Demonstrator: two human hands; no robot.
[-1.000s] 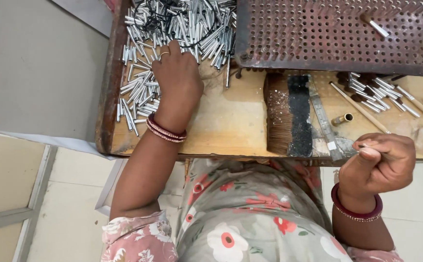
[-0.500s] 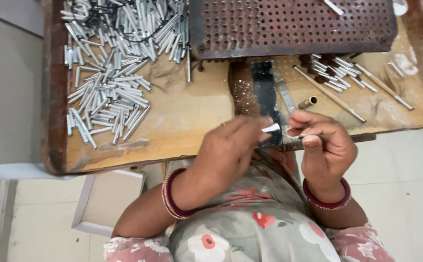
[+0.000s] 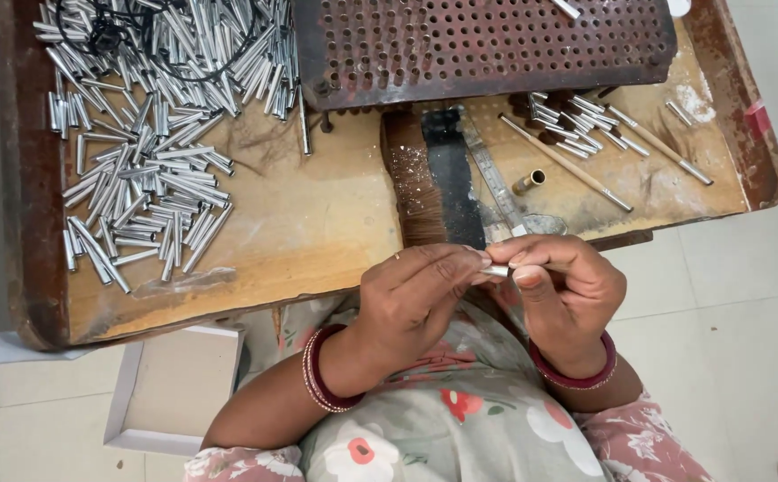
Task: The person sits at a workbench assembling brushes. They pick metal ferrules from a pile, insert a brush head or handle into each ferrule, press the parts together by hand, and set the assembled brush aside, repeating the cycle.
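Both hands pinch one small metal tube (image 3: 496, 270) at lower centre, left hand (image 3: 411, 299) and right hand (image 3: 563, 290) fingertips closed on it. Looks mid-fitting; next wants careful alignment, I'd guess.

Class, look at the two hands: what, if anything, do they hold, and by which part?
A small metal tube, pinched between both hands: left hand at its left end, right hand at its right end.
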